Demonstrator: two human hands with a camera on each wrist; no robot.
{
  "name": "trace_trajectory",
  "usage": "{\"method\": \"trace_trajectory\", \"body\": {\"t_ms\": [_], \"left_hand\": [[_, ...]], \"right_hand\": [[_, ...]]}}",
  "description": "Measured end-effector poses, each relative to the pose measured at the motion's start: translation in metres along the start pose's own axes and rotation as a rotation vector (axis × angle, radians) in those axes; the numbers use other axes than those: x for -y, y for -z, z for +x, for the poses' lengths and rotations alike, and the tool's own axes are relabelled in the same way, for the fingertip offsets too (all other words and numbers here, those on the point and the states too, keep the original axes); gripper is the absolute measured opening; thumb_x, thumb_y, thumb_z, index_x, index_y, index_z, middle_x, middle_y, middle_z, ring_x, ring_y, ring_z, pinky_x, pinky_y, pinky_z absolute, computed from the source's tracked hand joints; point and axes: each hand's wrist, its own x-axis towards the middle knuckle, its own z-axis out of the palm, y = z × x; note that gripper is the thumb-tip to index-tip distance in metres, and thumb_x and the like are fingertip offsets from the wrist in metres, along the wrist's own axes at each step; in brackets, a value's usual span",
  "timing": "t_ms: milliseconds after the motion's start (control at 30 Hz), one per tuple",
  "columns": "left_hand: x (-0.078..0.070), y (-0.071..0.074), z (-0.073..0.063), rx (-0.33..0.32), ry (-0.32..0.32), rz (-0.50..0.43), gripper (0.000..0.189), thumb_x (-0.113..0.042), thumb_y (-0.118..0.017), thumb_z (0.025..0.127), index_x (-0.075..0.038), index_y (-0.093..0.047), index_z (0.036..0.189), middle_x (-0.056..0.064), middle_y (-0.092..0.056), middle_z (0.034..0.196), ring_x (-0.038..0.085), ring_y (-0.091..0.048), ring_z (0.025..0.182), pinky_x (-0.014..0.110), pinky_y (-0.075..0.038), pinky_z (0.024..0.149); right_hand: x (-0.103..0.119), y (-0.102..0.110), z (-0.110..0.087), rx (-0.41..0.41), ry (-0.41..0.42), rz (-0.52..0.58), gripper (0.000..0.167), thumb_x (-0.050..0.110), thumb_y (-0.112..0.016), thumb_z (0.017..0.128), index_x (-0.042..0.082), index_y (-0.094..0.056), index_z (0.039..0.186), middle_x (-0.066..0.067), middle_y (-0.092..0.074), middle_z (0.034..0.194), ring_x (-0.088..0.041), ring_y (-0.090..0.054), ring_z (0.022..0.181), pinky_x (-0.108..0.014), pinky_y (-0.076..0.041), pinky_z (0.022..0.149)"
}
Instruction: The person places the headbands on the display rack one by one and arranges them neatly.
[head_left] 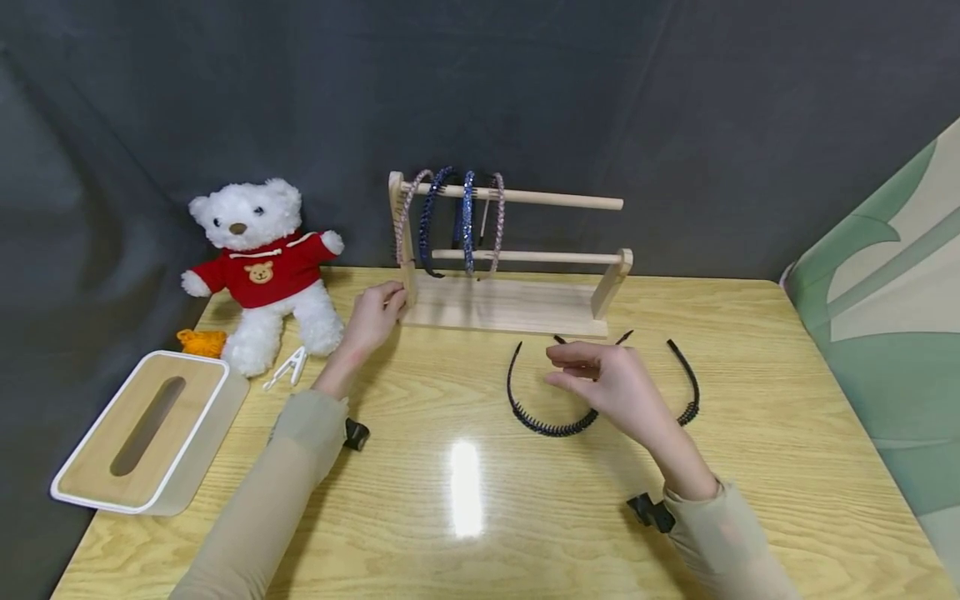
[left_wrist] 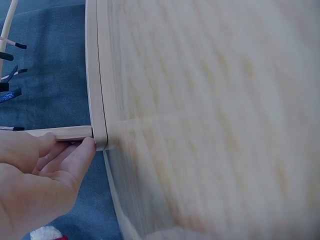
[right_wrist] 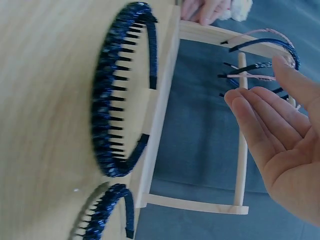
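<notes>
My left hand (head_left: 377, 315) grips the left upright of the wooden headband rack (head_left: 506, 304) low down, near its base; the left wrist view shows the thumb and fingers around that post (left_wrist: 75, 132). From the rack's upper bar (head_left: 558, 197) hang several headbands, pink ones and blue ones, bunched toward the left. My right hand (head_left: 611, 383) hovers over the table in front of the rack, fingers extended, nothing in them. Below it lie two dark blue toothed headbands (right_wrist: 102, 100), partly hidden by the hand in the head view.
A white teddy bear (head_left: 270, 258) in a red sweater sits left of the rack. Near it are a small white clip-like thing (head_left: 288, 367), an orange item (head_left: 201, 342) and a tissue box (head_left: 142, 425) with a wooden lid. A dark cloth (head_left: 525, 92) hangs behind the table.
</notes>
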Motion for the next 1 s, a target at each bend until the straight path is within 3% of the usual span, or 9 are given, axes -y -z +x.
{"method": "trace_trajectory", "body": {"t_ms": [167,333,700,1000], "left_hand": [[0.000,0.000,0.001,-0.005,0.000,-0.002,0.030,-0.015,-0.049,0.116,0.004,-0.072,0.114,0.019,-0.073,0.101,0.026,-0.064,0.091,0.036,-0.048,0.081],[0.001,-0.001,0.001,-0.010,0.001,-0.007,0.030,-0.014,-0.049,0.116,0.004,-0.073,0.118,0.019,-0.075,0.105,0.026,-0.066,0.094,0.038,-0.050,0.083],[-0.002,0.000,0.000,-0.012,-0.003,0.001,0.029,-0.014,-0.049,0.116,0.003,-0.073,0.115,0.017,-0.072,0.098,0.026,-0.061,0.090,0.039,-0.048,0.083],[-0.002,0.000,-0.001,-0.010,0.003,0.001,0.030,-0.014,-0.048,0.116,0.004,-0.072,0.116,0.019,-0.072,0.100,0.027,-0.061,0.091,0.039,-0.048,0.083]], "right_hand": [[-0.006,-0.003,-0.009,0.061,-0.011,-0.039,0.029,0.009,-0.086,0.092,-0.002,-0.079,0.118,-0.016,-0.078,0.114,-0.027,-0.077,0.098,-0.036,-0.062,0.084],[-0.014,-0.001,-0.020,0.109,0.031,-0.087,0.027,0.008,-0.086,0.092,-0.003,-0.080,0.115,-0.015,-0.079,0.111,-0.028,-0.077,0.094,-0.036,-0.062,0.080],[-0.033,-0.003,-0.035,0.117,0.063,-0.189,0.031,0.009,-0.091,0.084,0.000,-0.081,0.112,-0.012,-0.080,0.104,-0.026,-0.076,0.090,-0.041,-0.063,0.078],[-0.039,-0.006,-0.040,0.158,0.080,-0.224,0.033,0.009,-0.093,0.080,0.003,-0.082,0.110,-0.008,-0.080,0.106,-0.026,-0.078,0.096,-0.043,-0.062,0.084]]}}
